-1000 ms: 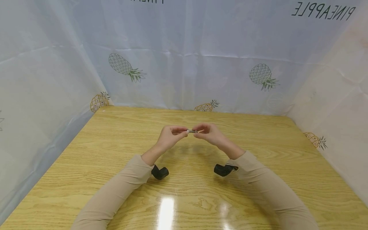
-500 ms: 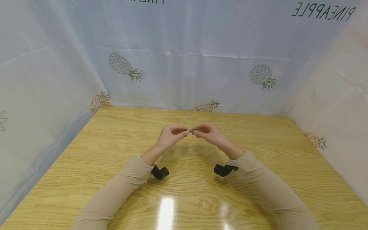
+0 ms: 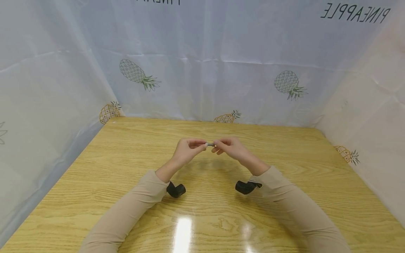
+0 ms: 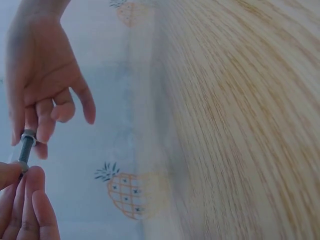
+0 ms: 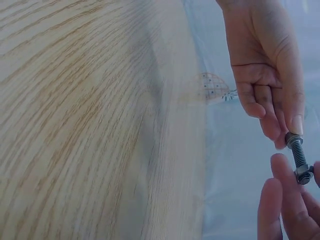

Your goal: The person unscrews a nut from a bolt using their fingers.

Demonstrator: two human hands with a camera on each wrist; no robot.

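Note:
A metal bolt (image 3: 210, 144) is held level above the table between both hands. My left hand (image 3: 189, 150) pinches the head end between thumb and fingers. At the other end, my right hand (image 3: 233, 148) has its thumb and fingertips around a hex nut (image 4: 29, 135), with the other fingers loosely bent. The threaded shank (image 5: 299, 152) shows bare between the two hands in the right wrist view. There, the nut (image 5: 303, 175) sits near the bolt's tip. My left fingertips partly hide the bolt head.
The wood-grain table (image 3: 202, 211) spreads below the hands. White curtains (image 3: 202, 84) printed with pineapples stand behind it and on both sides. A black angled fitting is at each sleeve cuff, left fitting (image 3: 176, 190) and right fitting (image 3: 246, 187).
My right thumb and fingers have shifted around the nut end, the thumb now higher and the fingers lower. The left hand and the bolt stay in about the same place.

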